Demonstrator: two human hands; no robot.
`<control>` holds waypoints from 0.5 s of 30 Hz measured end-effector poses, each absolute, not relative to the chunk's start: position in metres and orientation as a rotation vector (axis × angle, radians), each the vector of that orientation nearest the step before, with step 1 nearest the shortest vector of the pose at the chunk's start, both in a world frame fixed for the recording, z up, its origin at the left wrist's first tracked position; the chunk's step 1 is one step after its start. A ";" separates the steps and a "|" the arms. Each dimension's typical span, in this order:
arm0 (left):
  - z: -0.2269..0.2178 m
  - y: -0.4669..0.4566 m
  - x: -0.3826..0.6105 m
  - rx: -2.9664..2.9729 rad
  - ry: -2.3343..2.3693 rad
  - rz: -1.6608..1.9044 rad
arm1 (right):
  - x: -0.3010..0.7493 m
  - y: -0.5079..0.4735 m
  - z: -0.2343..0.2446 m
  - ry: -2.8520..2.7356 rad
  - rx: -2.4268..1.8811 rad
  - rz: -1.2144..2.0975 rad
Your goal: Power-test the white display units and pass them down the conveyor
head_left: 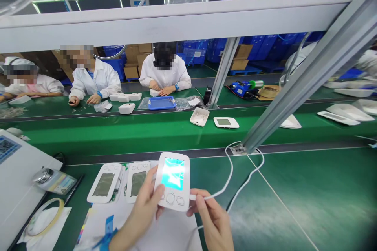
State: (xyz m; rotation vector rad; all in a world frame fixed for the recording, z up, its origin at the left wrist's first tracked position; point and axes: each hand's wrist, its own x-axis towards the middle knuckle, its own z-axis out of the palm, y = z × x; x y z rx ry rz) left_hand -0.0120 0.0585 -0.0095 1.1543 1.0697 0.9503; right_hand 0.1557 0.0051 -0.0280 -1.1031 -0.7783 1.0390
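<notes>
White plastic monitor unit (173,180), its screen lit blue, held just above the green bench (294,204).
The left hand (144,208) grips its lower left edge, thumb on the front; the right hand (213,219) pinches the white cable (228,176) at the unit's right side. The plug seems already in, since the screen is lit. A second unit (105,183) and a third unit (138,180) lie dark just beside, apparently not yet connected.

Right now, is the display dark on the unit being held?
No: the display of the white unit in the left hand glows cyan, with the right hand pinching its white cable.
</notes>
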 end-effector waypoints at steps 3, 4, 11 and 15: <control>-0.014 0.103 -0.033 1.099 1.089 0.924 | 0.159 0.006 -0.029 -0.721 -1.162 1.008; -0.015 0.118 -0.042 1.107 1.118 0.961 | 0.159 0.006 -0.030 -0.706 -1.170 1.000; -0.016 0.151 -0.091 1.374 1.394 0.966 | 0.153 0.004 -0.030 -0.716 -1.115 1.037; -0.012 0.137 -0.087 1.537 1.416 0.766 | 0.155 0.004 -0.029 -0.730 -1.133 1.042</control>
